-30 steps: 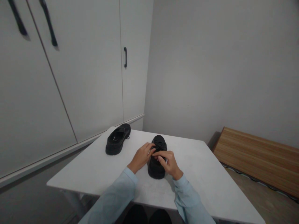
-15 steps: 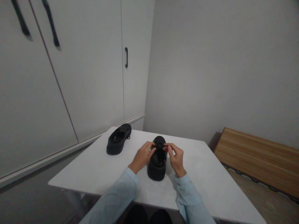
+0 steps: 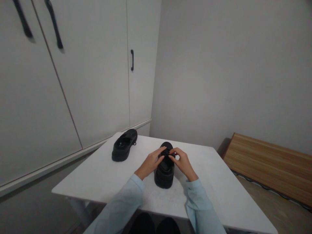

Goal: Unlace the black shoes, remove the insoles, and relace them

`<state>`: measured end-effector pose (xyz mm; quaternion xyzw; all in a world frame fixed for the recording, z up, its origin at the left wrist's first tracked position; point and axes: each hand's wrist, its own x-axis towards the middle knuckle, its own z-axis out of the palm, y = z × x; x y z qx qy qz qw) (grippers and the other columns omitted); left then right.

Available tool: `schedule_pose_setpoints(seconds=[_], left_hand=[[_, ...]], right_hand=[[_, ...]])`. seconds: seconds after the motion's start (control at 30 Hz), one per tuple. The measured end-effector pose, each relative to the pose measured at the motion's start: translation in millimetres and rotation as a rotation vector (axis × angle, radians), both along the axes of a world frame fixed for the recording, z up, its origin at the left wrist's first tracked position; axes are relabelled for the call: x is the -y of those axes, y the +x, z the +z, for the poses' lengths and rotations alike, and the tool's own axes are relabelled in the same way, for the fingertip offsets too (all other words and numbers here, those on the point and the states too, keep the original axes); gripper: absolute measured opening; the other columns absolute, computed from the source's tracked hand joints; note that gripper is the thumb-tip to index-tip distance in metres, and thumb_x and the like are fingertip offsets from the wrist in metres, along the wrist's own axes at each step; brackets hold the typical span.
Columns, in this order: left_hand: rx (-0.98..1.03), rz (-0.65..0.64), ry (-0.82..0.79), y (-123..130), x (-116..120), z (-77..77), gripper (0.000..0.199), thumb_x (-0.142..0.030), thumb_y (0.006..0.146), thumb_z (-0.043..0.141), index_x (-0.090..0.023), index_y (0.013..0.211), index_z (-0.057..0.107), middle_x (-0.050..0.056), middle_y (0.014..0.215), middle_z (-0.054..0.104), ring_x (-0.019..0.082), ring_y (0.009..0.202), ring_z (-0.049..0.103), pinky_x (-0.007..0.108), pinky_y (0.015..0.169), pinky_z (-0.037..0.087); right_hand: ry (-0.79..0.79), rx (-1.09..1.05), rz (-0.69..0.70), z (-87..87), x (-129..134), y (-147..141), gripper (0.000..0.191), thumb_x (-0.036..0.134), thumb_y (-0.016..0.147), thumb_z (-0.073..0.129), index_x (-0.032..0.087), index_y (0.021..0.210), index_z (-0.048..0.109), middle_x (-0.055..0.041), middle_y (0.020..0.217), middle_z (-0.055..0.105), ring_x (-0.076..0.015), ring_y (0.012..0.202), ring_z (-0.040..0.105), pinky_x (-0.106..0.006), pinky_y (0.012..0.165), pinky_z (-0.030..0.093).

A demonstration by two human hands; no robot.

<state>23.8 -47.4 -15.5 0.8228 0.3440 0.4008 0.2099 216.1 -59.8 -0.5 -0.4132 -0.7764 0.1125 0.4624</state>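
Note:
A black shoe stands on the white table with its toe pointing away from me and its opening towards me. From the left, my left hand reaches over the lacing, thumb and fingers closed at the dark shoelace. On the other side my right hand pinches at the same lace, its fingertips close to those of the left. The fingers partly hide the lace, so its exact shape cannot be made out. A second black shoe rests farther left, a lace loop showing at its side.
The white table spans the area in front of me. White cabinets with black handles stand behind it on the left, a grey wall on the right. A wood-grain board lies beyond the table's right edge.
Both hands have come closer together over the lacing. The right hand has shifted left, and the left hand's fingers now reach farther across the shoe. Both shoes stay in place.

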Motion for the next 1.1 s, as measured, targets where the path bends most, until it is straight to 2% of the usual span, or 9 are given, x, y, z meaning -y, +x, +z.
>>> schedule_pose_setpoints(seconds=[0.13, 0.33, 0.47, 0.7, 0.9, 1.1], left_hand=[[0.0, -0.038, -0.066, 1.1, 0.3, 0.6, 0.042, -0.03, 0.09, 0.045, -0.021, 0.13, 0.048, 0.006, 0.133, 0.054, 0.019, 0.122, 0.05, 0.035, 0.106, 0.037], [-0.047, -0.001, -0.064, -0.1, -7.1, 0.8, 0.043, -0.027, 0.083, 0.055, -0.023, 0.125, 0.053, 0.005, 0.127, 0.058, 0.02, 0.116, 0.054, 0.034, 0.102, 0.039], [-0.155, 0.011, -0.031, -0.9, -15.8, 6.7, 0.038, -0.029, 0.079, 0.06, -0.025, 0.117, 0.058, 0.004, 0.119, 0.063, 0.021, 0.109, 0.058, 0.033, 0.097, 0.042], [-0.249, -0.008, 0.102, 11.5, -31.1, 15.5, 0.024, -0.028, 0.073, 0.065, -0.02, 0.096, 0.062, 0.005, 0.095, 0.065, 0.022, 0.093, 0.057, 0.033, 0.082, 0.044], [-0.165, -0.006, 0.068, 16.4, -35.0, 10.5, 0.017, -0.025, 0.071, 0.067, -0.019, 0.086, 0.062, 0.004, 0.088, 0.064, 0.021, 0.086, 0.056, 0.032, 0.079, 0.042], [-0.038, -0.016, 0.002, 14.5, -32.2, 3.4, 0.017, -0.026, 0.072, 0.068, -0.018, 0.087, 0.064, 0.004, 0.089, 0.064, 0.021, 0.09, 0.055, 0.032, 0.081, 0.041]], right_hand=[[-0.028, -0.051, -0.022, 1.0, 0.6, -2.2, 0.015, 0.028, 0.085, 0.054, 0.018, 0.08, 0.062, -0.005, 0.08, 0.065, -0.0186, 0.077, 0.06, -0.032, 0.071, 0.049], [-0.093, -0.153, -0.047, -1.3, -1.3, -5.5, 0.018, 0.032, 0.085, 0.053, 0.019, 0.078, 0.063, -0.0049, 0.08, 0.067, -0.0189, 0.077, 0.061, -0.032, 0.073, 0.049], [-0.123, -0.194, -0.042, -3.0, -2.8, -6.2, 0.018, 0.033, 0.085, 0.053, 0.019, 0.077, 0.063, -0.0046, 0.08, 0.067, -0.0197, 0.078, 0.061, -0.032, 0.074, 0.048], [-0.137, -0.284, -0.047, -2.4, -2.1, -4.9, 0.021, 0.035, 0.085, 0.053, 0.019, 0.08, 0.064, -0.004, 0.078, 0.067, -0.019, 0.077, 0.061, -0.03, 0.071, 0.046], [-0.149, -0.391, -0.034, -11.0, -9.5, -0.7, 0.025, 0.041, 0.085, 0.054, 0.018, 0.081, 0.063, -0.0038, 0.077, 0.065, -0.0181, 0.074, 0.059, -0.03, 0.068, 0.047], [-0.167, -0.552, 0.003, -14.3, -11.8, 0.6, 0.028, 0.046, 0.085, 0.054, 0.019, 0.083, 0.061, -0.0045, 0.084, 0.065, -0.0186, 0.076, 0.063, -0.033, 0.071, 0.051]])
